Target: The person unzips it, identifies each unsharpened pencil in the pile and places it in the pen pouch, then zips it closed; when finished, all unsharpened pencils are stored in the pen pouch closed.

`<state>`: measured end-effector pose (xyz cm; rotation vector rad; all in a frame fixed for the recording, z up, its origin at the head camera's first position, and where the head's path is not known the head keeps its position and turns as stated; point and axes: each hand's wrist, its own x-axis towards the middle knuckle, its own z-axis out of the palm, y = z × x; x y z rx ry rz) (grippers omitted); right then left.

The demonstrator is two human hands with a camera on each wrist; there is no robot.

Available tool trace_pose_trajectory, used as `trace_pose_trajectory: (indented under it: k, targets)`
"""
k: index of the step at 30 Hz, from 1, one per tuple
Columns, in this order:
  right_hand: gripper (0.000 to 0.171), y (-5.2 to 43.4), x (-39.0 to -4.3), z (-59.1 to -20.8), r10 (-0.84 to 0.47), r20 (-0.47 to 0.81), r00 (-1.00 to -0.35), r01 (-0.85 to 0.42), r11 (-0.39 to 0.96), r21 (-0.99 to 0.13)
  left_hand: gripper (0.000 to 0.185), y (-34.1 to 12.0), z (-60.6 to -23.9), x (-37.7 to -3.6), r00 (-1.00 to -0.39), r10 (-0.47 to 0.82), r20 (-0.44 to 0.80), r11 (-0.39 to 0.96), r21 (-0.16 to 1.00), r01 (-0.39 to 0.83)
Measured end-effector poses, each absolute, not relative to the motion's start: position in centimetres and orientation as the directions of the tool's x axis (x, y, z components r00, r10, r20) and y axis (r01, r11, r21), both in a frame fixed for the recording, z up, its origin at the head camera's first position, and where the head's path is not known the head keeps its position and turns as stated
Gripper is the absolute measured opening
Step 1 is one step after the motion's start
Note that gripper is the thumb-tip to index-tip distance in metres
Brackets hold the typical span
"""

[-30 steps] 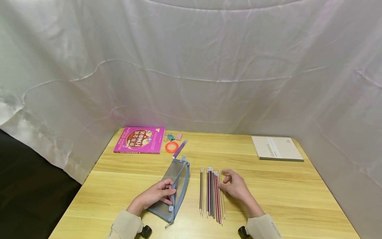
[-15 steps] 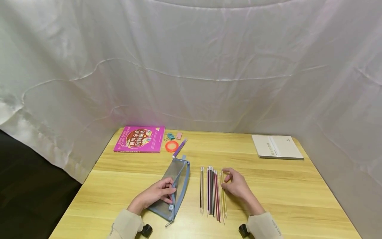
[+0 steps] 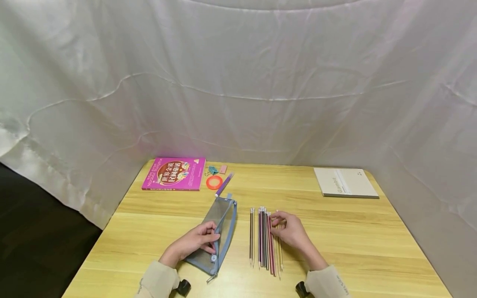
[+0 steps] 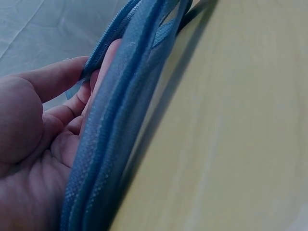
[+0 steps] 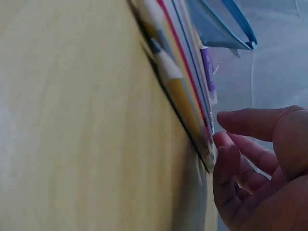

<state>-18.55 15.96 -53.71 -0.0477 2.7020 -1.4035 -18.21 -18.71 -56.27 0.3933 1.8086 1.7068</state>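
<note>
My left hand (image 3: 197, 241) pinches the zip edge of a blue-grey mesh pencil case (image 3: 209, 265), its thumb on one side of the edge in the left wrist view. The case lies at a slant, its mouth parted. To its right, several pencils (image 3: 265, 244) lie side by side, eraser ends away from me. My right hand (image 3: 294, 232) is over the eraser ends of the red and yellow pencils at the row's right side. In the right wrist view its thumb and fingers are apart beside the yellow pencil (image 5: 185, 101); whether a fingertip touches a pencil I cannot tell.
Beyond the case lie a purple marker-like pen (image 3: 224, 185), an orange tape roll (image 3: 214, 182), a small teal object (image 3: 213, 170) and a pink eraser-like block (image 3: 223, 169). A pink book (image 3: 193, 178) is at the back left, a pale notebook (image 3: 346, 183) at the back right.
The yellow pencils first shifted slightly right, away from the red ones, with my right hand. That hand has since moved left towards the red pencils. The left hand and case have stayed put.
</note>
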Motion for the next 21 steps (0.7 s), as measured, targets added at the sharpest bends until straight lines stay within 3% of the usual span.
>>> trace_pose_trajectory:
  k: [12, 21]
  targets:
    - [0.039, 15.44, -18.81, -54.05, -0.087, -0.029, -0.996, -0.044, 0.729, -0.684, 0.021, -19.16, -56.37, -18.02, -0.775, 0.591, -0.225, 0.121, 0.974, -0.192]
    - [0.044, 15.17, -18.95, -53.54, -0.032, -0.055, -0.998, 0.010, 0.770, -0.638, 0.022, -18.67, -56.26, -18.16, -0.771, 0.593, -0.232, 0.128, 0.973, -0.195]
